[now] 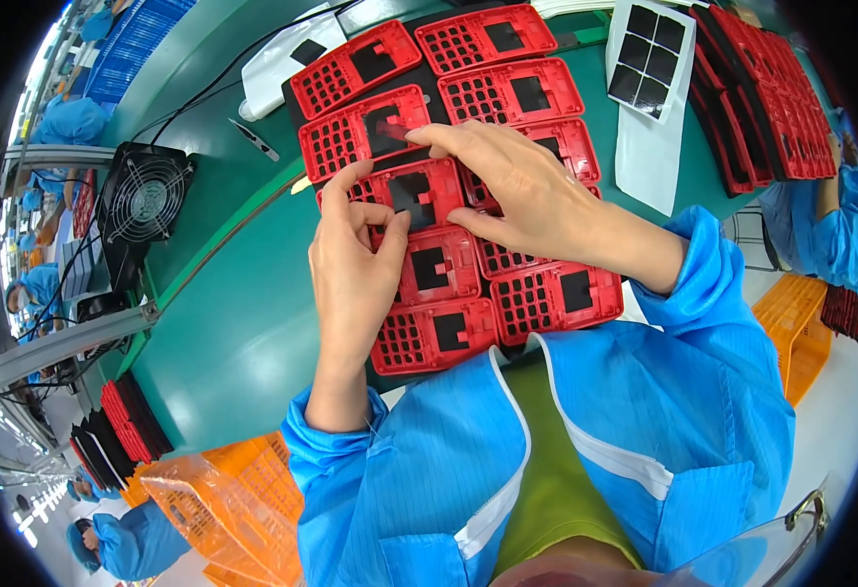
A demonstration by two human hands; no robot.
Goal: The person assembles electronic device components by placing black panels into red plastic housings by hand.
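Head; 2 hands point(356, 256) point(535, 194) over red casings point(445, 184)

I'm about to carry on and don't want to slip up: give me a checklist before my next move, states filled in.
1. Red housings laid in two columns: ok.
2. Housings clear of hands: not ok; the left hand and right hand overlap several.
3. Right thumb and index finger apart: ok.
4. Left hand free of small parts: cannot tell; its curled fingers hide that.
5. Black squares present on the white sheet: ok.
6. Slim pointed tool clear of the housings: ok.
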